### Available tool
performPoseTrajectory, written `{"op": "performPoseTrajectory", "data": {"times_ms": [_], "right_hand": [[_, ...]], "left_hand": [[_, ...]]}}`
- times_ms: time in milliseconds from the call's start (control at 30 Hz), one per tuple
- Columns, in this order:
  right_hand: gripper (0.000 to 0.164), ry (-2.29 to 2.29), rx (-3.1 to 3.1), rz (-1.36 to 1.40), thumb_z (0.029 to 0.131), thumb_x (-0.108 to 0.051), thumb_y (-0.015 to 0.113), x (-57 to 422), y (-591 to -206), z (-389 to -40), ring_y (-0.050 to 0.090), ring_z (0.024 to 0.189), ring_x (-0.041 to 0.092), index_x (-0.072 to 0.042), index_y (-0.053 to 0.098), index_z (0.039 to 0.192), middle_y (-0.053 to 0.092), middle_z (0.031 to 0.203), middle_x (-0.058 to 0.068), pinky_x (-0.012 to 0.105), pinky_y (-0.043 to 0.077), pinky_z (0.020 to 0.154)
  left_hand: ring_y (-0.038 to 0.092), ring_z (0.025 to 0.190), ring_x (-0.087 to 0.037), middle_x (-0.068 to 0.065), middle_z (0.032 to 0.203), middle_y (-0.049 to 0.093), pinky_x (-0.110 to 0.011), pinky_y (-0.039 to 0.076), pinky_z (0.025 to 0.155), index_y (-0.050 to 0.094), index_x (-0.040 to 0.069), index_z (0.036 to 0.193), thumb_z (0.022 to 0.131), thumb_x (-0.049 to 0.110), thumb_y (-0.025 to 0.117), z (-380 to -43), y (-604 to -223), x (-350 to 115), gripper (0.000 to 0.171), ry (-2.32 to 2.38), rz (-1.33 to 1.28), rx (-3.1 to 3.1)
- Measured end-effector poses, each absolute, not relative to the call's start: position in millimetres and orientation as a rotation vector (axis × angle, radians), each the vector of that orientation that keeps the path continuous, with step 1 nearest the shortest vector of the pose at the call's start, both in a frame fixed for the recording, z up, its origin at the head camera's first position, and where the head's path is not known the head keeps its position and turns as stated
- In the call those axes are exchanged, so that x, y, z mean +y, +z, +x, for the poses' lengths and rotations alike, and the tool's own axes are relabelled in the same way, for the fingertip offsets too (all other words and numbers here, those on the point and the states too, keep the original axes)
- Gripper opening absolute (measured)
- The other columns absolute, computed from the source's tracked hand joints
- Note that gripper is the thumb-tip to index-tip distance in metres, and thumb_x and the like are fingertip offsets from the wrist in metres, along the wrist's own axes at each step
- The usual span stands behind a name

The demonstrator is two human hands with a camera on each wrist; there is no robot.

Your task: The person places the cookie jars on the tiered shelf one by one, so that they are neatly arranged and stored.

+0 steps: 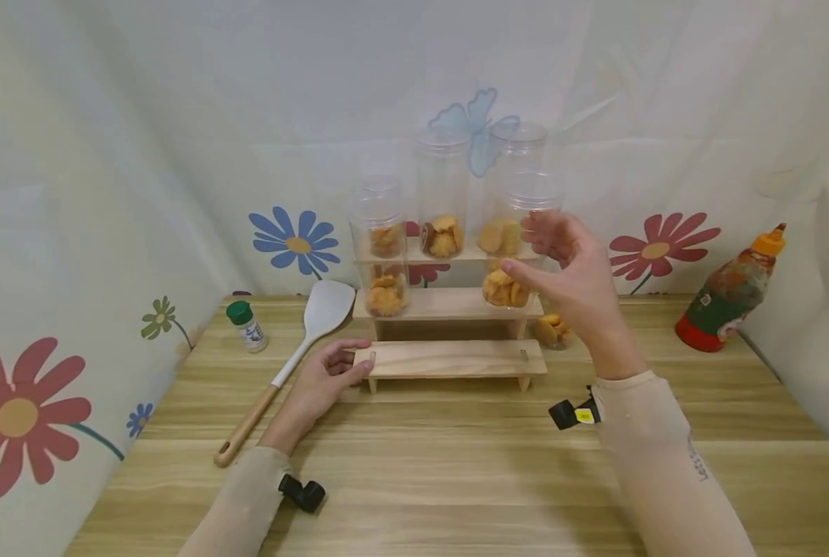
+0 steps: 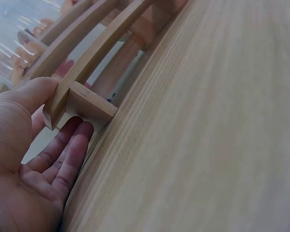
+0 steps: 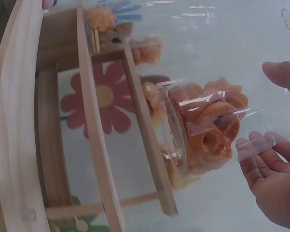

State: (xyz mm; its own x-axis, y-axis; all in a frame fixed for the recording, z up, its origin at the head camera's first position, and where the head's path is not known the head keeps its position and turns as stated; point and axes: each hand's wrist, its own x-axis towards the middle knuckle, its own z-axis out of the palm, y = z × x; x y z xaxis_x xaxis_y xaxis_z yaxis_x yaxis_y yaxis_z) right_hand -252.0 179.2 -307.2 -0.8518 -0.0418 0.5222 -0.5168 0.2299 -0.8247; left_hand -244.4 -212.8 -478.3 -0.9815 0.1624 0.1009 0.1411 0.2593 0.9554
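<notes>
A three-tier wooden display stand [image 1: 449,360] stands on the table. My left hand [image 1: 325,375] holds the left end of its lowest tier, thumb above and fingers below the board in the left wrist view. My right hand [image 1: 571,267] grips a clear lidded jar of cookies [image 3: 208,130], thumb on one side and fingers on the other. In the right wrist view a gap shows between this jar's bottom and the middle tier. Another cookie jar [image 1: 387,298] stands at the left of the middle tier. Behind, more jars such as this one [image 1: 442,232] line the top tier.
Cookies in a clear container [image 1: 552,331] sit on the table beside the stand's right side. A sauce bottle [image 1: 728,294] stands farther right. On the left are a white spatula with a wooden handle [image 1: 292,363] and a green-capped shaker [image 1: 246,326]. Flowered cloth [image 1: 178,155] hangs behind.
</notes>
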Motion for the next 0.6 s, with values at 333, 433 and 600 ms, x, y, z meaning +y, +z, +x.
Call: {"op": "performPoseTrajectory", "data": {"times_ms": [333,433,600], "right_hand": [[0.066,1.791,-2.138,0.570,0.091,-0.013,0.095,131,-324,-280,0.062,0.132,0.042,0.003,0.060,0.144,0.064,0.141,0.024,0.049,0.049,0.120],[0.068,1.792,-2.169,0.552,0.090,-0.015,0.097,121,-330,-285,0.062,0.130,0.041,0.004,0.059,0.144,0.063,0.139,0.026,0.050,0.049,0.120],[0.072,1.793,-2.218,0.507,0.089,-0.020,0.098,112,-339,-290,0.063,0.136,0.037,0.001,0.059,0.146,0.063,0.143,0.021,0.048,0.049,0.120]], "left_hand": [[0.070,0.100,-0.021,-0.018,0.116,0.074,-0.025,0.056,0.083,0.073,0.012,0.142,0.104,0.024,0.084,-244,-478,-213,0.042,1.883,0.299,2.478],[0.070,0.099,-0.021,-0.018,0.116,0.074,-0.025,0.057,0.083,0.073,0.012,0.143,0.104,0.023,0.084,-244,-477,-213,0.042,1.890,0.301,2.472],[0.070,0.101,-0.022,-0.018,0.117,0.074,-0.025,0.056,0.083,0.073,0.012,0.142,0.104,0.023,0.084,-244,-478,-213,0.041,1.885,0.295,2.478]]}}
